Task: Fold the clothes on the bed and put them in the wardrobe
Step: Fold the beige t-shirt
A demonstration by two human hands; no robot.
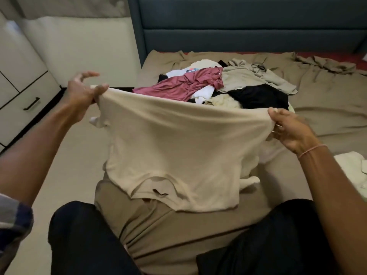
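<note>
Head view — held-up beige T-shirt (168,147) hides part of clothes pile (218,84).

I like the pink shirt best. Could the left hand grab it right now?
Probably not yet. The left hand is pinching the beige T-shirt, stretched between it and the right hand. The pink shirt lies beyond, uncovered, so letting go should free the way.
</note>
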